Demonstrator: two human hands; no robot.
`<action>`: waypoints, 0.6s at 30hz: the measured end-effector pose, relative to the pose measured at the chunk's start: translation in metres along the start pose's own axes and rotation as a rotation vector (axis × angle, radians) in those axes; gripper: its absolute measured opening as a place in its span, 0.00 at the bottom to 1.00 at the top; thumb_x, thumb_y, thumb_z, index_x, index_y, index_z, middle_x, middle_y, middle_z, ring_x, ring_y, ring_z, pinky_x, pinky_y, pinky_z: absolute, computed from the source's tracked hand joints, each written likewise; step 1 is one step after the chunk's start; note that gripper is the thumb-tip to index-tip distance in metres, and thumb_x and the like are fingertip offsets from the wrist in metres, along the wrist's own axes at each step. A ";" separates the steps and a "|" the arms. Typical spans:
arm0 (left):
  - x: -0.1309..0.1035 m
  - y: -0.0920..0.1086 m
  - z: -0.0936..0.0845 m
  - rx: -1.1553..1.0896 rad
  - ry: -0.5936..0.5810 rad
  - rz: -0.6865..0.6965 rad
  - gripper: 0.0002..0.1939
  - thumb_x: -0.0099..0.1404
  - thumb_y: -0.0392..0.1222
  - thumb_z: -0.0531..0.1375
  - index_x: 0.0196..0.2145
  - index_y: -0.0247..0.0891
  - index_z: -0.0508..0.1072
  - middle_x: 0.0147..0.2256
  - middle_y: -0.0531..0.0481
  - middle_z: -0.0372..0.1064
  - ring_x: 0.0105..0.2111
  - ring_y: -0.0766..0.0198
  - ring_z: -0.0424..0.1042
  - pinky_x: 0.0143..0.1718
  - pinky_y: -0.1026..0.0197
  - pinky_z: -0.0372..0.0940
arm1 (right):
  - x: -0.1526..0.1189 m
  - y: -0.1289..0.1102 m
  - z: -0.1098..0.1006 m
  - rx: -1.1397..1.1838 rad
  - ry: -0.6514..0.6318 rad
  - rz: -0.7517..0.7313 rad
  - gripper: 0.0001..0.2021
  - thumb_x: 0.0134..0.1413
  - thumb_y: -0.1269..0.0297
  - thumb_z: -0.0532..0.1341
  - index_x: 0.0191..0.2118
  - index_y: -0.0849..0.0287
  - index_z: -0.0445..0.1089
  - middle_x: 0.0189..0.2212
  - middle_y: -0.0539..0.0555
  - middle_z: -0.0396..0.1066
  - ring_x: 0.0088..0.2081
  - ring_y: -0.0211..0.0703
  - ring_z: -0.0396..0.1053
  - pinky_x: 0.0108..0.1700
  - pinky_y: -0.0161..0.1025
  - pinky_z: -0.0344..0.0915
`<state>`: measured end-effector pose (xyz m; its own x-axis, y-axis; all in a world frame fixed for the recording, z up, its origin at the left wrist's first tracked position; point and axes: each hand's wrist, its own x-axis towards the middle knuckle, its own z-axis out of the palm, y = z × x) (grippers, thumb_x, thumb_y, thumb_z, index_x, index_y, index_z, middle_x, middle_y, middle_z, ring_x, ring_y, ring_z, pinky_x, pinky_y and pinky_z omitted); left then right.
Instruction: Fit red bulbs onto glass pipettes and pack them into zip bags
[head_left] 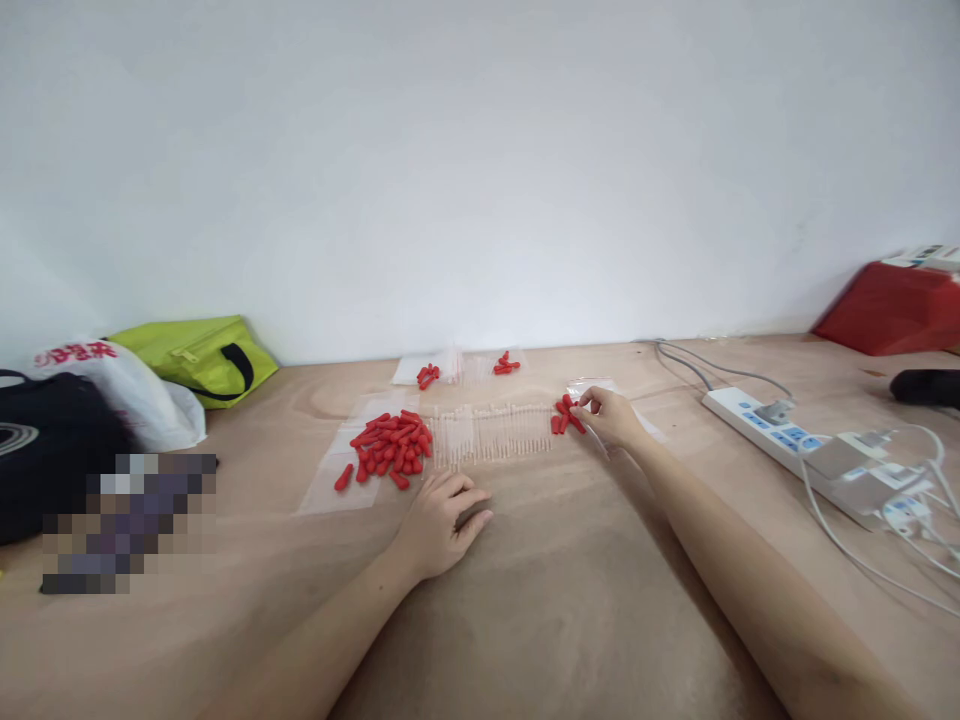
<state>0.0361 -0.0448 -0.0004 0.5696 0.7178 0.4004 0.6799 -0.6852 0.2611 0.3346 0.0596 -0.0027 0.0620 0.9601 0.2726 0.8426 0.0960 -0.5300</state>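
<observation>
On the table [525, 620], around the tube row [510, 435]: just left, the main bulb pile [390, 447] on plastic sheets [326, 482]; at the right end, a side bulb pile [568, 411]; behind, a left cluster [428, 376] and a right cluster [506, 364]; far right, a power strip [739, 417]; far left, a zip bag [199, 350].

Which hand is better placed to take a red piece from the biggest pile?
Left, I'd judge. The left hand rests open right beside the big red pile; the right hand is beyond the row of thin pieces, its fingers at the small red cluster.
</observation>
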 end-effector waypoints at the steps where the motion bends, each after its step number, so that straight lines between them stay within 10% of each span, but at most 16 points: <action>1: 0.000 0.000 0.000 -0.001 -0.002 0.000 0.09 0.60 0.40 0.55 0.37 0.40 0.72 0.32 0.48 0.67 0.33 0.61 0.65 0.36 0.57 0.60 | 0.000 0.000 0.000 -0.005 -0.017 -0.037 0.10 0.45 0.57 0.57 0.30 0.58 0.68 0.21 0.48 0.65 0.24 0.36 0.62 0.26 0.31 0.53; 18: 0.001 0.000 -0.002 0.002 0.001 0.007 0.09 0.60 0.41 0.54 0.37 0.40 0.72 0.32 0.48 0.67 0.32 0.61 0.65 0.36 0.57 0.60 | 0.002 -0.001 0.007 -0.070 -0.128 -0.108 0.07 0.44 0.67 0.59 0.31 0.58 0.72 0.29 0.52 0.67 0.28 0.37 0.64 0.34 0.32 0.58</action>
<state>0.0360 -0.0448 0.0016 0.5737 0.7128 0.4034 0.6770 -0.6899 0.2563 0.3303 0.0635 -0.0078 -0.0957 0.9713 0.2176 0.8761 0.1860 -0.4448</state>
